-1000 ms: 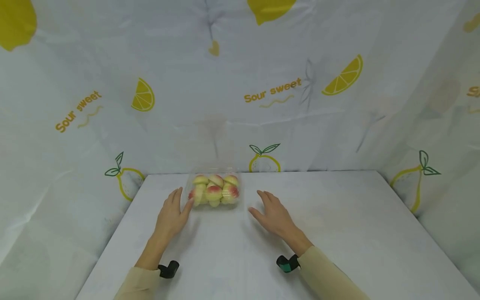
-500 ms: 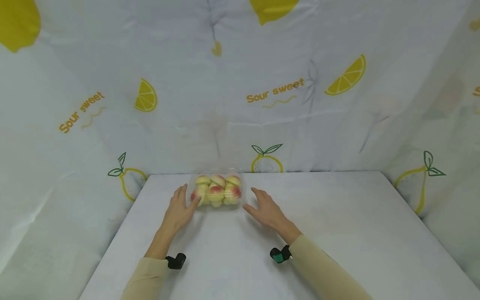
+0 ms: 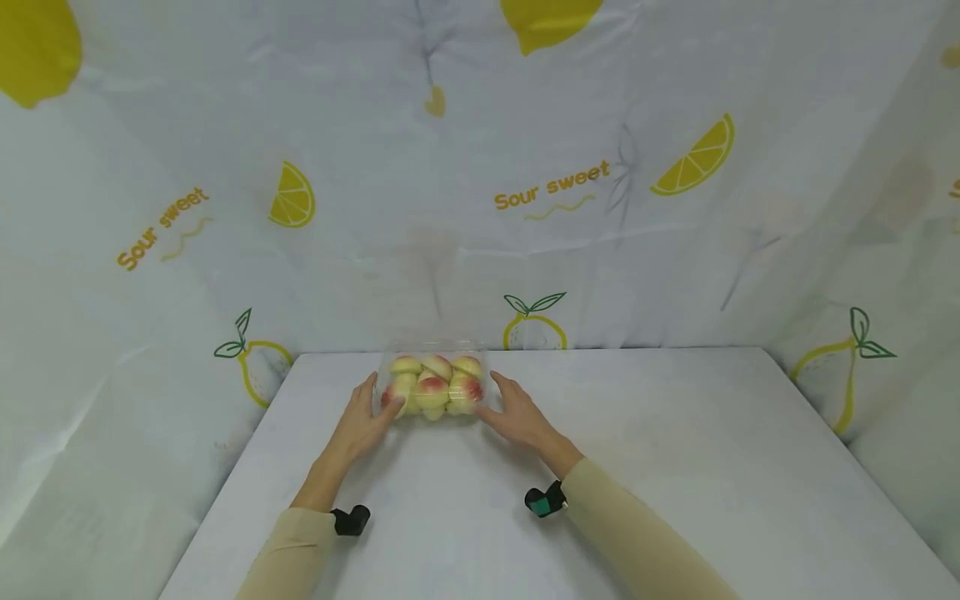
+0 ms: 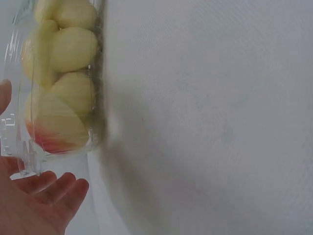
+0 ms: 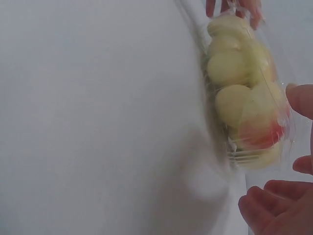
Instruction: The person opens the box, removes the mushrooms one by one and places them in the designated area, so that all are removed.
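Observation:
A clear plastic clamshell box sits at the table's back edge, left of centre. Inside are several round, pale yellow fruits with red blushes, like peaches. My left hand is at the box's left end, thumb over the front corner and fingers extended along the side. In the left wrist view, its index finger meets the clear tab at the box's end; other fingers are spread. My right hand is at the right end, thumb near the front corner, fingers loosely extended; whether it touches the box is unclear.
The white table stretches forward and right of the box. A white curtain with lemon prints and lettering hangs behind and at both sides. Black wrist cameras are strapped to both wrists.
Both hands have moved in towards the box: the left slightly right to its left end, the right leftwards to its right end. The box appears to stay in place.

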Motion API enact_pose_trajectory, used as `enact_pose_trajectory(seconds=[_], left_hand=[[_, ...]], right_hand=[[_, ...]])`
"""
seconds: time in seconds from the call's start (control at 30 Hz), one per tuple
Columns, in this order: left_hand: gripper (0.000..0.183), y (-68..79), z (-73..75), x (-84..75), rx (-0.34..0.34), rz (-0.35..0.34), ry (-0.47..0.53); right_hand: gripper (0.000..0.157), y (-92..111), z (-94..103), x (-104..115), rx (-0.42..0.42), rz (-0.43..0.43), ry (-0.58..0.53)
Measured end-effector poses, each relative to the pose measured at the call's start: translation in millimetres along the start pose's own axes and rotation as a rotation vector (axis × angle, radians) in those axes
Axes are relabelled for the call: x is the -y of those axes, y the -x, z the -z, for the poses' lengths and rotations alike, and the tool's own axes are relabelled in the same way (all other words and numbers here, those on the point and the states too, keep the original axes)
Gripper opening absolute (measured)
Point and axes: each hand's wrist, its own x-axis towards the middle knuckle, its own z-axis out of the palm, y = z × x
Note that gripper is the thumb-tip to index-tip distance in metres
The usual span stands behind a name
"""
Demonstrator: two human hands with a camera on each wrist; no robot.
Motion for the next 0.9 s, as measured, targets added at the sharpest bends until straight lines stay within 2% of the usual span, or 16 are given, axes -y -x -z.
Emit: enact_pose_trajectory(seconds=[0.27, 0.53, 0.9], left_hand=[[0.095, -7.3, -3.8, 7.5, -0.008, 0.015, 0.19], [0.095, -5.2, -7.4, 5.3, -0.045, 0.024, 0.285], [0.094, 0.0, -21.2, -5.4, -0.056, 0.011, 0.3]], right_hand=[[0.081, -8.9, -12.8, 2.7, -0.026, 0.006, -0.126], [0.077, -8.5, -20.2, 1.5, -0.076, 0.021, -0.228], [0.074, 7.2, -11.7, 0.4, -0.135, -0.027, -0.249]])
